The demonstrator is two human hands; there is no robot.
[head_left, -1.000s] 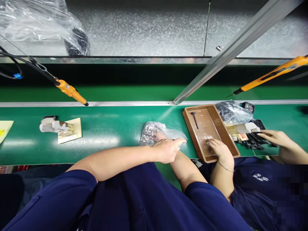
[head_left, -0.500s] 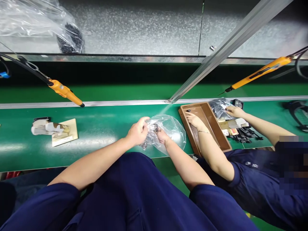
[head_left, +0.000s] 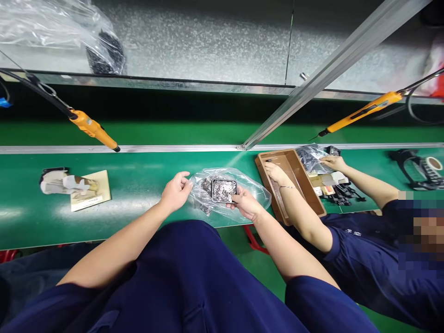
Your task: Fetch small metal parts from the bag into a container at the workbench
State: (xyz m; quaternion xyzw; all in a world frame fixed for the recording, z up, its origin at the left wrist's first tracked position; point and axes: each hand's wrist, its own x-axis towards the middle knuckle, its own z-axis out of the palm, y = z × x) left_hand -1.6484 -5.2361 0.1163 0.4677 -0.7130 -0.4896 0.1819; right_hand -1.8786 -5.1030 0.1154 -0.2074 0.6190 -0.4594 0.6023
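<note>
Item, my right hand point(head_left: 245, 203): fingers curled around the near edge of a small black tray point(head_left: 224, 190), gripping it; the tray is heaped with small silvery metal parts and sits level above a clear plastic bag point(head_left: 255, 193); the bag lies crumpled on the green tabletop point(head_left: 145, 185), just in front of me, with more of the same silvery parts point(head_left: 206, 185) loose inside it beside the tray.

Item, my left hand point(head_left: 175, 193): fingers bent and pinching the left edge of the plastic bag, thumb on top.

Item, to my left on the tabletop: a pale card point(head_left: 90, 196) with a bundle of white and brown scraps point(head_left: 60, 181) resting at its far edge.

Item, overhead: two orange electric screwdrivers, one hanging at left point(head_left: 93, 130), one at right point(head_left: 360, 113), tips pointing down towards the belt.

Item, to my right: a brown plastic tray point(head_left: 305, 187); a co-worker's hand point(head_left: 277, 173) rests inside it; the co-worker's other hand point(head_left: 333, 162) touches a second bag of dark parts point(head_left: 312, 157) just beyond the tray.
</note>
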